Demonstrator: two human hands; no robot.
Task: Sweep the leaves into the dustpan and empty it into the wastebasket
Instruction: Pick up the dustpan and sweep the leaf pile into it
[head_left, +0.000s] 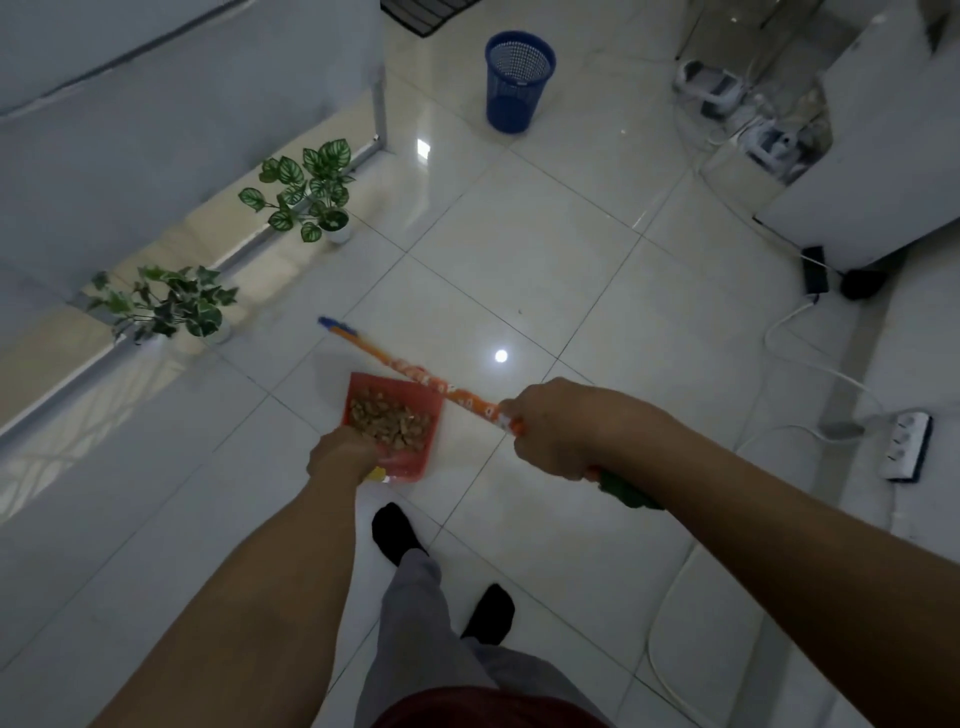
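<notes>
A person's left hand (340, 457) gripped the near end of a red dustpan (410, 464), fingers curled over its handle, which the hand largely hid. A heap of dry brown leaves (392, 418) lay in the pan just beyond that grip. Whether the pan touched the white tiled floor (519, 260) could not be told.

The right hand (550, 431) was clenched around the orange patterned handle of a broom (447, 387). From that fist the handle ran forward and to the left, crossing over the dustpan's far right corner and ending in a blue tip well past the pan. A green section of the broom showed just behind the fist.

The blue mesh wastebasket (519, 80) stood upright far ahead of both hands, well apart from the dustpan. Two potted plants (311, 192) (166, 304) stood along the wall to the left of the left hand's grip. A white power strip (906, 444) lay on the floor to the right of the broom hand. The person's dark-socked feet (395, 530) stood just behind the dustpan.
</notes>
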